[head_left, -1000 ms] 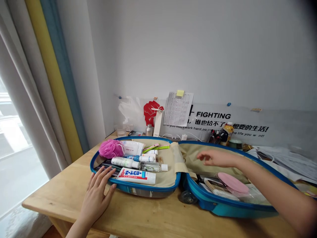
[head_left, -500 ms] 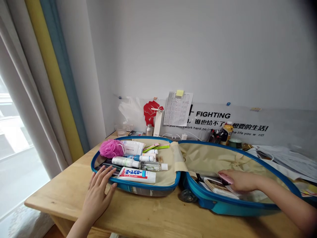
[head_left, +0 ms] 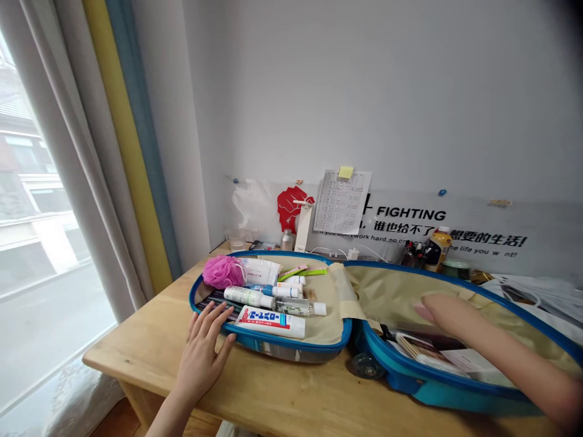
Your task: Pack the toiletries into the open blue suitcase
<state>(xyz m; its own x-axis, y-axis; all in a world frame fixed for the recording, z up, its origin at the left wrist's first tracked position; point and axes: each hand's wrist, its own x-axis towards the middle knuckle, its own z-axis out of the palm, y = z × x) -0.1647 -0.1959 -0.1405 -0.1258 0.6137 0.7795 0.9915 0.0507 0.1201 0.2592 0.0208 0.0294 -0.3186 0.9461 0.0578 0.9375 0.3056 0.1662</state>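
My left hand (head_left: 204, 349) lies with fingers spread over the near left rim of an open blue suitcase (head_left: 273, 346). Beside its fingertips are dark slim items and a white toothpaste tube (head_left: 272, 322). A pink bath puff (head_left: 223, 271), a white packet (head_left: 262, 271), a white bottle (head_left: 248, 297) and a clear bottle (head_left: 298, 306) rest in the same half. Over the right half hovers my right hand (head_left: 444, 315), blurred, its fingers closed and mostly hidden. Something pinkish shows at the fingertips, too smeared to name. Beneath it lie cotton swabs (head_left: 412, 346) and flat packets.
The suitcase stands on a wooden table (head_left: 150, 340). Along the wall are a silver bottle (head_left: 286, 240), a dark drink bottle with a yellow cap (head_left: 437, 250), pens (head_left: 413, 254) and a plug with white cables. Papers (head_left: 542, 297) are at the right. Curtains (head_left: 132, 152) hang at the left.
The view has swung left, so everything sits further right. My right hand has risen off the contents of the right half, and the pink item beside it is gone from there. My left hand stays at the rim.
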